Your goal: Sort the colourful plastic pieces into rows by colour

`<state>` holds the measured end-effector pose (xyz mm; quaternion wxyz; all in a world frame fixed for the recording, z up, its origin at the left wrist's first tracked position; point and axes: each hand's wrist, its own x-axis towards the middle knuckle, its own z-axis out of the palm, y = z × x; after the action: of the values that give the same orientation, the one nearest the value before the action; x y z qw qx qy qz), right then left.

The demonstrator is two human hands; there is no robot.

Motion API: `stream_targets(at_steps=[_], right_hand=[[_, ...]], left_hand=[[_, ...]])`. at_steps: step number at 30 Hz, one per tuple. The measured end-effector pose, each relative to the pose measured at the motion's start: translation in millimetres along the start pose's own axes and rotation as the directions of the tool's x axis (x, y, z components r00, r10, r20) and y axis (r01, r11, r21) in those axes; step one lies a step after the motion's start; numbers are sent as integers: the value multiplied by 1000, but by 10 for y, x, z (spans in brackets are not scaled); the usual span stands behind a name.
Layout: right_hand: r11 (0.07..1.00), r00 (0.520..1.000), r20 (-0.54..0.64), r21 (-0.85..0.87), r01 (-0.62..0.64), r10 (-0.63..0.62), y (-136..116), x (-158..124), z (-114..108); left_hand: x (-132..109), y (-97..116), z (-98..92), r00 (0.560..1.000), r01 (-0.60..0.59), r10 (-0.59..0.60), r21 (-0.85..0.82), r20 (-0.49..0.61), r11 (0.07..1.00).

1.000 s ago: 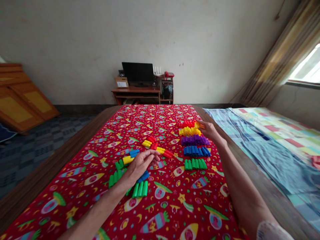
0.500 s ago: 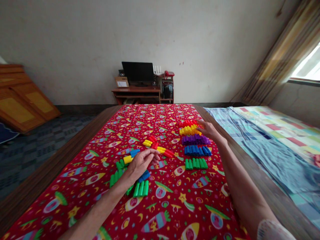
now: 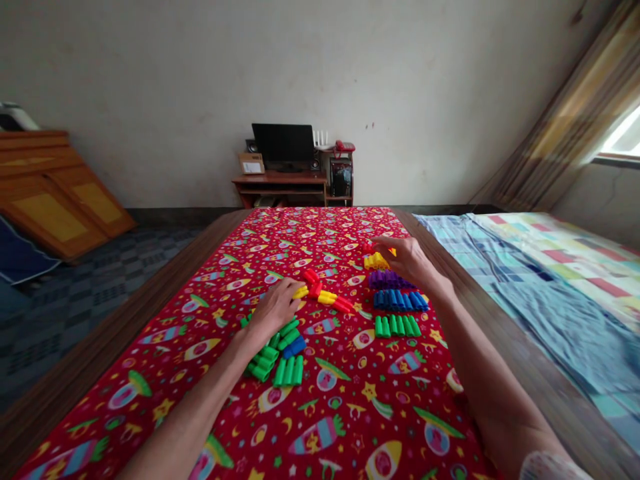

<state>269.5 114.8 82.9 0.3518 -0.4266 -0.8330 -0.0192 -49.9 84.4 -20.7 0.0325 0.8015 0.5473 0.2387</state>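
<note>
Coloured plastic tube pieces lie on a red rocket-print cloth (image 3: 320, 413). At the right they sit in sorted rows: red (image 3: 367, 248), yellow (image 3: 375, 262), purple (image 3: 384, 281), blue (image 3: 400, 301), green (image 3: 397, 326). My right hand (image 3: 406, 260) hovers over the red and yellow rows, fingers loosely bent and apart, nothing visible in them. My left hand (image 3: 274, 308) rests on the loose mixed pile (image 3: 283, 347), fingers together, pinching a yellow piece (image 3: 301, 292) at their tips. Loose red (image 3: 313, 277) and yellow (image 3: 328, 298) pieces lie just beyond it.
The cloth covers a long wooden table (image 3: 115, 333). A bed with a patchwork sheet (image 3: 540, 280) stands close on the right. A desk with a monitor (image 3: 285, 143) is at the far wall, and a wooden cabinet (image 3: 60, 193) leans at the left.
My left hand has moved forward across the loose pile to the yellow piece. My right hand has drawn left from the far end of the yellow row, over the red row.
</note>
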Motion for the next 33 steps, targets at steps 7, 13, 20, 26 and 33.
stream_targets(at_steps=[7, 13, 20, 26, 33], right_hand=[[986, 949, 268, 33, 162, -165, -495, -75, 252], [949, 913, 259, 96, 301, -316, -858, -196, 624], [965, 943, 218, -25, 263, -251, -977, -208, 602], [927, 906, 264, -87, 365, -331, -935, -198, 568], [950, 904, 319, -36, 311, -284, -736, -139, 566]], left_hand=[[-12, 59, -115, 971, 185, -203, -137, -127, 973], [-26, 429, -243, 889, 295, -454, -829, 57, 475], [-82, 840, -295, 905, 283, -393, -919, 161, 276], [-86, 753, -232, 915, 315, -371, -853, 156, 417], [-105, 720, -173, 944, 260, -304, -852, 126, 455]])
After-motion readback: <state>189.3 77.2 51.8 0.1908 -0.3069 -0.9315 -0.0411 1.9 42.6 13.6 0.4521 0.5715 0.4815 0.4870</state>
